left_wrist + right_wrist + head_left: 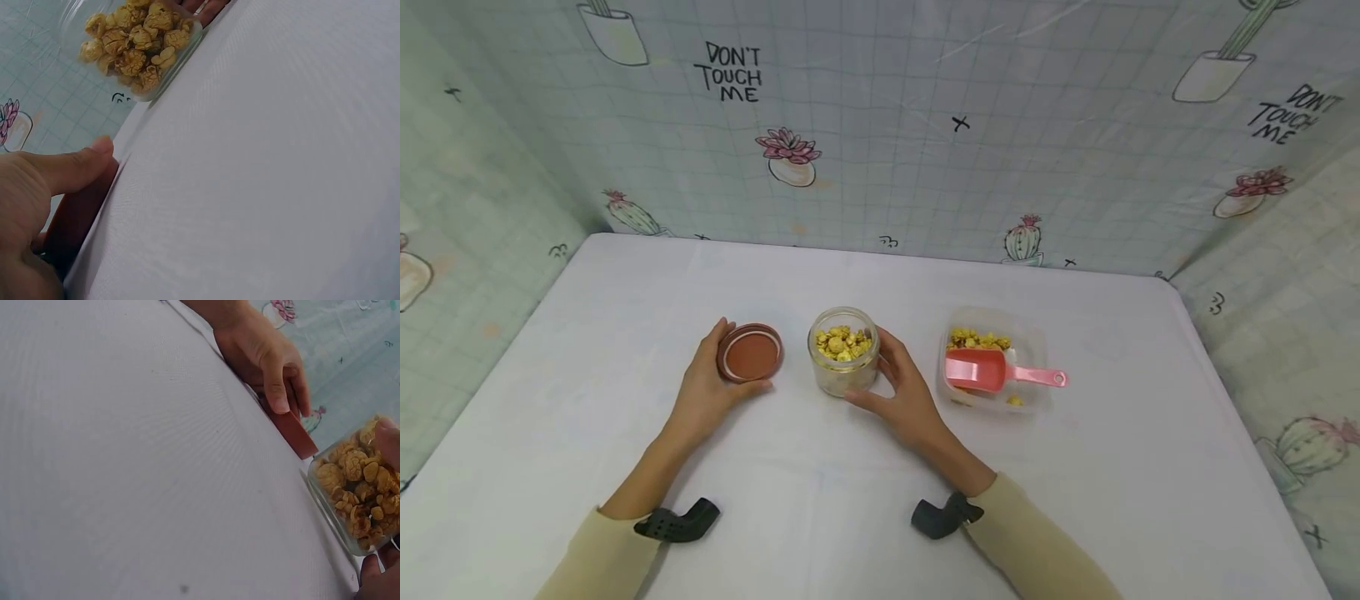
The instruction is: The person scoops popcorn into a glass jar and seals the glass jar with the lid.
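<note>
A round reddish-brown jar lid (pixel 751 356) lies on the table with its inside facing up. My left hand (pixel 706 396) grips its edge between thumb and fingers. To its right stands an upright, uncovered glass jar (pixel 838 381) holding yellow-brown popcorn (pixel 134 44). My right hand (pixel 910 400) holds the jar from its right side, thumb in front and fingers behind. In the right wrist view the lid (pixel 294 432) is close to the jar (pixel 350 540), low against the tabletop. The right fingers behind the jar are partly hidden.
Right of the right hand sits a clear plastic tub (pixel 1037 400) with some popcorn in it. A pink scoop (pixel 985 369) lies across the tub, its handle sticking out to the right. The white table (pixel 820 517) meets patterned cloth walls (pixel 880 150) at the back and sides.
</note>
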The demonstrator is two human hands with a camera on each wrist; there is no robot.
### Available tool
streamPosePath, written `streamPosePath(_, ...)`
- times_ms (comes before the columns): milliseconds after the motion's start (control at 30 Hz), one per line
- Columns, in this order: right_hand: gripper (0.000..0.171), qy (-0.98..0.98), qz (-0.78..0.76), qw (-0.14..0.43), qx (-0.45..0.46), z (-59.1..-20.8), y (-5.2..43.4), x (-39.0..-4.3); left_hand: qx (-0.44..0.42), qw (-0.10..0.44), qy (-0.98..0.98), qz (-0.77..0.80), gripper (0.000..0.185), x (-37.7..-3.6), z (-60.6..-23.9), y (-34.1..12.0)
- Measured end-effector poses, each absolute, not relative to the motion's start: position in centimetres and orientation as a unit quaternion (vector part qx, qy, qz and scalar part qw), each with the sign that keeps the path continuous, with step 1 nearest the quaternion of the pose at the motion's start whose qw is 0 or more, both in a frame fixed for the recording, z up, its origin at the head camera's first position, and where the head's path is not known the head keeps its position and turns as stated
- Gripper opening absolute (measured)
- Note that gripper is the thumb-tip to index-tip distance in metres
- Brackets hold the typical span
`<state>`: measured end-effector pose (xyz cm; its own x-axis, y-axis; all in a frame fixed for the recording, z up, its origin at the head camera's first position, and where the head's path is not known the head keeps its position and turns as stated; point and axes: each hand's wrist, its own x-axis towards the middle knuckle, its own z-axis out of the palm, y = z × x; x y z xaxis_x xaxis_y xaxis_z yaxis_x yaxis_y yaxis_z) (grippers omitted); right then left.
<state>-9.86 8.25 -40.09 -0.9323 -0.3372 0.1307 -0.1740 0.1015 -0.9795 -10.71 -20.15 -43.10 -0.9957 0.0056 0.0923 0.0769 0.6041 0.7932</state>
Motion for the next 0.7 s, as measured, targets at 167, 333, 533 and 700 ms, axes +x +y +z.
streamPosePath(167, 0.085, 0.758, -0.627, 0.065, -0.165, -39.9, 7.9, -10.1, -0.022, 0.052, -0.900, -0.432, 0.103, -10.7, -43.2, -20.1)
streamPosePath(333, 0.087, 0.776, -0.610, 0.064, -0.148, -39.9, 7.7, -10.3, -0.020, 0.065, -0.898, -0.435, 0.101, -10.6, -43.2, -19.9)
streamPosePath(533, 0.087, 0.778, -0.610, 0.065, -0.137, -39.9, 7.6, -10.3, -0.037, 0.076, -0.884, -0.460, 0.102, -10.5, -42.4, -19.8)
streamPosePath(700, 0.086, 0.773, -0.613, 0.060, -0.150, -39.8, 7.6, -10.4, -0.071, 0.086, -0.878, -0.466, 0.103, -10.2, -40.8, -19.4)
